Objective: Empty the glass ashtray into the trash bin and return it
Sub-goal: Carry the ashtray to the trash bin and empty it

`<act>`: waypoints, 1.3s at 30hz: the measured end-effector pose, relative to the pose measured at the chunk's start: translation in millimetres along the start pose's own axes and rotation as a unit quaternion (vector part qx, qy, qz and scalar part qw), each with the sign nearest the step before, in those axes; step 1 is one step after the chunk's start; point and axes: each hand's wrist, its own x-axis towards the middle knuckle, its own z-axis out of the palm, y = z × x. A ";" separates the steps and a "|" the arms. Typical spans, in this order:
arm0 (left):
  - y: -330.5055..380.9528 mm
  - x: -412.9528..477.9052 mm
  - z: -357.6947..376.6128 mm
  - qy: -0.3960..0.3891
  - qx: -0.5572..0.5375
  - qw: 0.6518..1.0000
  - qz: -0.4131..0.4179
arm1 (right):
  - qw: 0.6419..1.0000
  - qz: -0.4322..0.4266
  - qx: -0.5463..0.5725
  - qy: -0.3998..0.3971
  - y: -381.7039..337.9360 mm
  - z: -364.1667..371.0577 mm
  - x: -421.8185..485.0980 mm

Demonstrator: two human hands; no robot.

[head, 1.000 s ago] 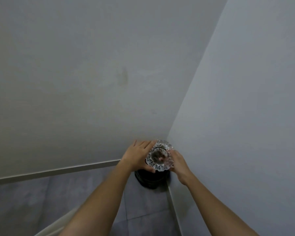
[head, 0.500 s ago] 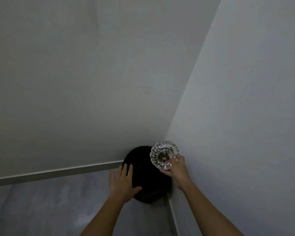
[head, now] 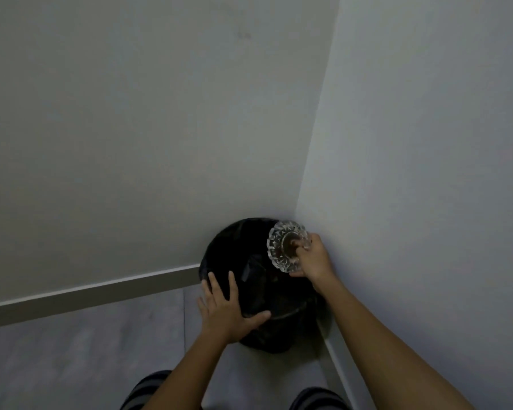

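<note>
A round cut-glass ashtray point(head: 283, 247) is held tilted on its side over the far right part of the black trash bin point(head: 249, 261), its hollow facing left toward the bin's opening. My right hand point(head: 313, 258) grips the ashtray by its right rim. My left hand point(head: 225, 309) lies flat with fingers spread on the bin's near left rim, thumb pointing right. The bin stands in the corner where two walls meet and is lined with a black bag. Dark residue shows in the ashtray's middle.
Pale walls close in behind and to the right of the bin, with a grey skirting board point(head: 101, 294) along the floor. Grey floor tiles point(head: 86, 356) lie to the left. My striped trouser knees point(head: 151, 392) show at the bottom edge.
My left hand let go of the ashtray and dropped onto the bin's rim. My right hand alone turned the ashtray onto its side over the bin. The view drew closer to the bin.
</note>
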 end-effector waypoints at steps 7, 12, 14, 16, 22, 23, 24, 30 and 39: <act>-1.5 3.8 3.6 0.009 0.007 1.000 -0.016 | 0.928 -0.213 -0.306 0.003 -3.5 -6.9 -10.9; -3.4 6.3 7.4 0.017 0.010 1.000 -0.016 | 0.719 -0.452 -0.528 -0.009 -1.4 -15.7 -19.1; -4.2 6.5 8.0 0.014 0.010 1.000 -0.017 | 0.693 -0.498 -0.521 0.030 1.4 -18.6 -24.4; -3.5 6.9 8.9 0.010 0.008 1.000 -0.020 | 0.663 -0.523 -0.530 0.077 -0.8 -19.7 -24.3; -3.0 9.5 8.8 0.018 0.007 1.000 -0.017 | 0.516 -0.582 -0.624 0.069 6.0 -31.2 -6.6; -2.5 9.7 9.4 0.020 0.007 1.000 -0.019 | 0.519 -0.570 -0.633 0.075 7.1 -34.0 -3.6; -2.0 10.8 10.0 0.024 0.006 0.999 -0.021 | 0.509 -0.567 -0.643 0.081 8.6 -36.7 -1.2; -0.9 10.8 15.5 0.033 0.015 0.999 -0.029 | 0.385 -0.627 -0.675 -0.060 39.3 -42.9 -11.8; 1.5 11.3 16.1 0.029 0.011 0.999 -0.031 | 0.393 -0.559 -0.729 -0.042 46.5 -31.5 -26.0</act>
